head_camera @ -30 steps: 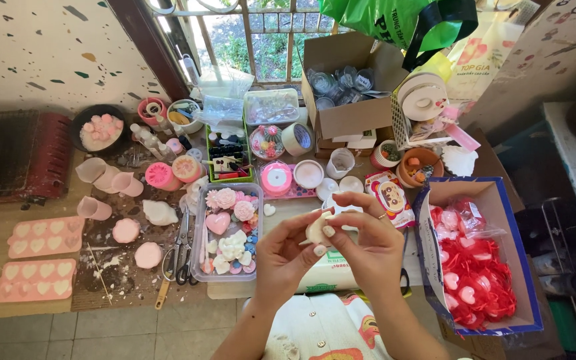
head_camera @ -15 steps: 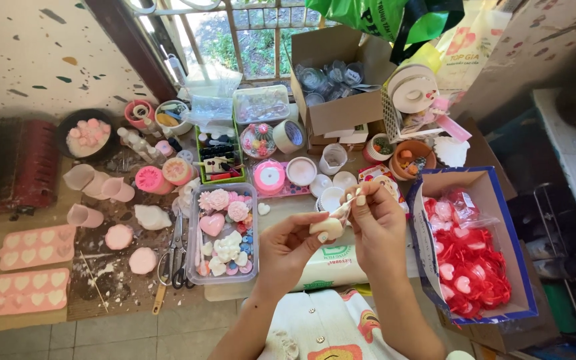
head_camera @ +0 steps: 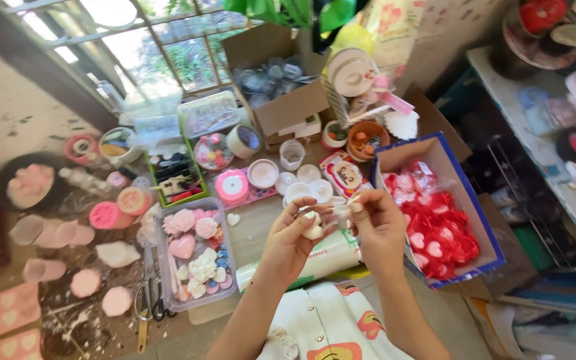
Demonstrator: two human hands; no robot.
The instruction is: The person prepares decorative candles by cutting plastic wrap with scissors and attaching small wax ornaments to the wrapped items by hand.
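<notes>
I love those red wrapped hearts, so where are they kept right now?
In the head view, the red wrapped hearts fill the blue-edged cardboard box at right of centre, just beyond the person's right hand.

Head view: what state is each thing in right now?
Left hand: pinching the cream piece.
Cream piece: held up off the table.
Right hand: pinching clear wrap.
Blue box: open, full of red packets.
Clear tray: lidless, holding moulded shapes.
Scissors: shut, lying flat.
</notes>
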